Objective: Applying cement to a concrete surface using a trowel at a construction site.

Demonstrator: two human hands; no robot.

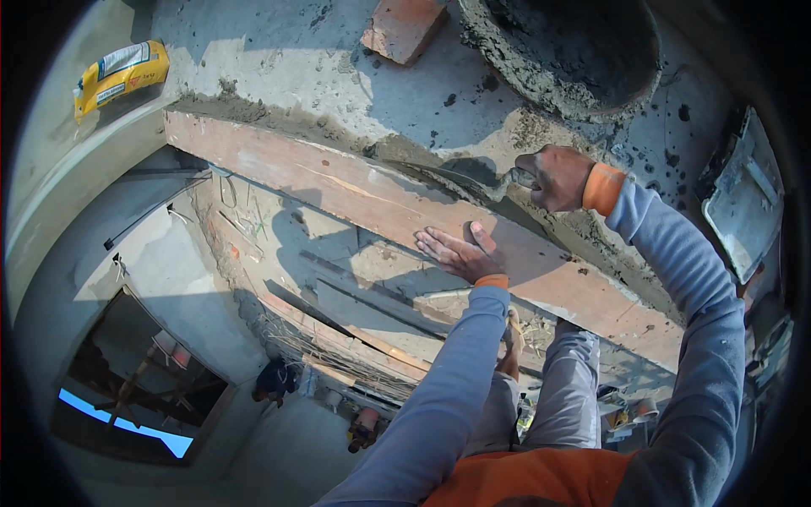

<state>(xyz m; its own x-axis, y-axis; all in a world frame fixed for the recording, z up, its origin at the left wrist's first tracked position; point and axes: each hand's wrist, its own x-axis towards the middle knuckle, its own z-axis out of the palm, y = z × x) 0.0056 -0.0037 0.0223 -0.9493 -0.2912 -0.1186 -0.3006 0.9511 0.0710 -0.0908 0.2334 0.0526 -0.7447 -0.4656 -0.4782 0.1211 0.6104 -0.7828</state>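
While a broad grey concrete surface (pixel 279 63) spreads across the upper part of the view, a long wooden board (pixel 253 156) runs diagonally along its near edge, dropping from upper left to lower right. Along the board's far side lies an uneven strip of wet mortar (pixel 329 133). Beyond that strip stands a round tub (pixel 553 93), its rim crusted with mortar, and to the right sits a dusty, flat grey panel (pixel 743 207). Far to the left is a yellow bag (pixel 122 78). The trowel (pixel 473 184) has its blade at the mortar strip, just beside the board, pointing left. A reddish brick (pixel 404 29) lies left of the tub. The right hand (pixel 557 176) has its fingers curled around the trowel's handle; the left hand (pixel 465 253) lies palm down on the board, fingers extended close together, thumb apart, gripping nothing.
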